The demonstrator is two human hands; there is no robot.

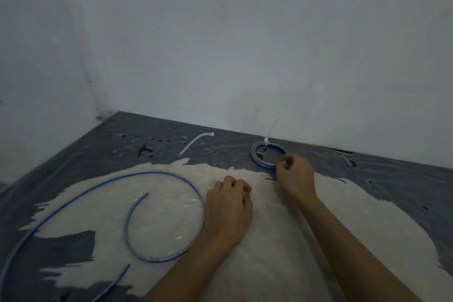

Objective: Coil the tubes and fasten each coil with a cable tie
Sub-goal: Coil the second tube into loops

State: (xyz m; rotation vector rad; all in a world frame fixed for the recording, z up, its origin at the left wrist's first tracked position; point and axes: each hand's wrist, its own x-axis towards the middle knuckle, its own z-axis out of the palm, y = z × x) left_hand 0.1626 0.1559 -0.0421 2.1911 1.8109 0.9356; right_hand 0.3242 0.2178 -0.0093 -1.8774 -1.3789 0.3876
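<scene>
Just left of the left hand (230, 206), which rests on the table (392, 179) with fingers curled under and nothing showing in them, the loose tube (157, 173) sweeps past in a wide flat spiral; that hand is the nearer. Farther off, the right hand (295, 176) curls at the near rim of the tied coil (263, 165), blur hiding whether it pinches. One tube end runs off the bottom edge; the spare cable tie (195, 142) lies well apart
</scene>
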